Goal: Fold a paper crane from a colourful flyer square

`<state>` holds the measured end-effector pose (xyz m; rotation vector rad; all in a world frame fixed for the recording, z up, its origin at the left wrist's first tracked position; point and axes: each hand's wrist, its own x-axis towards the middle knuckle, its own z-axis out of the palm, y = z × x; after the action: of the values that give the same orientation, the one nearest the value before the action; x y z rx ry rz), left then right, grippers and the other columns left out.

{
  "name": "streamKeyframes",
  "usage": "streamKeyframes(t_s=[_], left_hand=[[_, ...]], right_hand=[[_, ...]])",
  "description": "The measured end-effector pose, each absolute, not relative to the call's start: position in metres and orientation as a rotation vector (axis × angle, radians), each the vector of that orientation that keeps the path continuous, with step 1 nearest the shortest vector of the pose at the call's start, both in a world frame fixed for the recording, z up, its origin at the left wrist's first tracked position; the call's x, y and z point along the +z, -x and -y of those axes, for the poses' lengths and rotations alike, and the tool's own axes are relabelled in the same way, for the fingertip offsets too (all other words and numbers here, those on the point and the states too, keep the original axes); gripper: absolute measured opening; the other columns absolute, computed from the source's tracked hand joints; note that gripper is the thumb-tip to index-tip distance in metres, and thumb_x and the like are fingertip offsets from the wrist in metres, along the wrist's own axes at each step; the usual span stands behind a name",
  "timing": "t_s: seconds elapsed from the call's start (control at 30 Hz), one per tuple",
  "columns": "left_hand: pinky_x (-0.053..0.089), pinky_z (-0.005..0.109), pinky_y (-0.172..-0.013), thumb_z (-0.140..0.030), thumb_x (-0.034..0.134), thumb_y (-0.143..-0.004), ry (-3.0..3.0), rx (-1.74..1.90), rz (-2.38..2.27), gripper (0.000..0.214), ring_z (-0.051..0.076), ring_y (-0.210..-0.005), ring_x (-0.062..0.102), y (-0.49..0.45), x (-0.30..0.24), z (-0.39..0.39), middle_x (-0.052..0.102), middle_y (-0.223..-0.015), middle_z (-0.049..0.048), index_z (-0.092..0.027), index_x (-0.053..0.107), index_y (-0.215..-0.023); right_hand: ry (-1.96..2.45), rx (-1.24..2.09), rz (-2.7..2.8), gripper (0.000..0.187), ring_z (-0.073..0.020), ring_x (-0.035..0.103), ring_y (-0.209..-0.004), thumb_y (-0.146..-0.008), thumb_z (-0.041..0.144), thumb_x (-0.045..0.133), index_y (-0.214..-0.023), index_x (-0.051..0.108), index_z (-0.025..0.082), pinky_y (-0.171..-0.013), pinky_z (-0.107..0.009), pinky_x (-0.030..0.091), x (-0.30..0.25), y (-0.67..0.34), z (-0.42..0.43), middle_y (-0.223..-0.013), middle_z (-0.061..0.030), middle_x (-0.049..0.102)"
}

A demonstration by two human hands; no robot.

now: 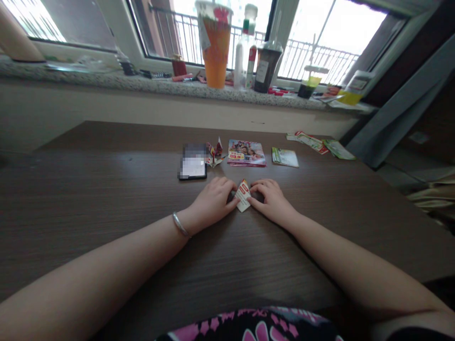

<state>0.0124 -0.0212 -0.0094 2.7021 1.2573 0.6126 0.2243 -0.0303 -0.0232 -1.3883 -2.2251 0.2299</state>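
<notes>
A small kite-shaped piece of folded paper (243, 196), white with red and orange print, lies on the brown table between my hands. My left hand (217, 199), with a silver bangle at the wrist, pinches its left edge between thumb and fingers. On the opposite side, my right hand (270, 197) grips the right edge the same way. Just beyond stands a folded paper crane (214, 154) in red and white print, beside a dark-edged phone (194, 162) with a blurred screen. The underside of the folded paper is hidden.
Behind my hands are a stack of printed leaflets (246, 153) and a smaller green-and-white stack (285, 157). Paper strips (313, 143) lie at the far right. Along the granite windowsill (142, 84) stand a tall orange cup (214, 47), a clear bottle (241, 57) and a dark drink cup (266, 66).
</notes>
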Motion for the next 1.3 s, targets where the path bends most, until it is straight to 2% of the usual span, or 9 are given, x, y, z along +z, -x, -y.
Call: streamKeyframes(t_s=[0.17, 0.4, 0.83, 1.1, 1.3], left_hand=[[0.042, 0.037, -0.088, -0.032, 0.056, -0.086, -2.713, 0.600, -1.229, 0.024, 0.023, -0.096, 0.051, -0.0121, -0.0099, 0.0220, 0.058, -0.103, 0.0082, -0.017, 0.058, -0.105], [0.042, 0.039, -0.089, -0.040, 0.056, -0.087, -2.661, 0.599, -1.277, 0.030, 0.025, -0.099, 0.051, -0.0107, -0.0099, 0.0198, 0.059, -0.104, 0.0086, -0.016, 0.059, -0.105], [0.041, 0.039, -0.091, -0.039, 0.054, -0.088, -2.628, 0.598, -1.248, 0.031, 0.025, -0.102, 0.052, -0.0108, -0.0090, 0.0195, 0.060, -0.105, 0.0088, -0.018, 0.061, -0.109], [0.043, 0.038, -0.090, -0.033, 0.060, -0.084, -2.572, 0.665, -1.170, 0.027, 0.023, -0.100, 0.054, -0.0094, -0.0112, 0.0172, 0.061, -0.104, 0.0073, -0.019, 0.061, -0.108], [0.046, 0.036, -0.087, -0.024, 0.059, -0.085, -2.589, 0.734, -1.029, 0.014, 0.021, -0.096, 0.055, -0.0092, -0.0153, 0.0126, 0.061, -0.100, 0.0080, -0.016, 0.065, -0.095]], right_hand=[[1.401, 0.228, 2.254, 0.024, -0.0259, 0.049, -0.109, -0.081, 0.035, 0.063, -0.101, 0.064, 0.021, -0.097, -0.045, 0.038, -0.0211, -0.2233, 0.0323, -0.108, -0.0096, 0.062], [1.415, 0.243, 2.265, 0.022, -0.0249, 0.049, -0.110, -0.083, 0.031, 0.062, -0.102, 0.064, 0.020, -0.098, -0.044, 0.038, -0.0198, -0.2242, 0.0317, -0.109, -0.0095, 0.062], [1.359, 0.240, 2.281, 0.034, -0.0257, 0.051, -0.111, -0.081, 0.034, 0.064, -0.111, 0.063, 0.019, -0.097, -0.043, 0.040, -0.0231, -0.2270, 0.0298, -0.114, -0.0110, 0.062], [1.286, 0.332, 2.219, 0.027, -0.0239, 0.054, -0.108, -0.077, 0.027, 0.068, -0.102, 0.061, 0.020, -0.096, -0.043, 0.040, -0.0231, -0.2271, 0.0297, -0.111, -0.0086, 0.063], [1.202, 0.375, 2.231, 0.016, -0.0228, 0.056, -0.105, -0.078, 0.022, 0.066, -0.093, 0.062, 0.020, -0.096, -0.042, 0.041, -0.0223, -0.2273, 0.0293, -0.108, -0.0082, 0.065]])
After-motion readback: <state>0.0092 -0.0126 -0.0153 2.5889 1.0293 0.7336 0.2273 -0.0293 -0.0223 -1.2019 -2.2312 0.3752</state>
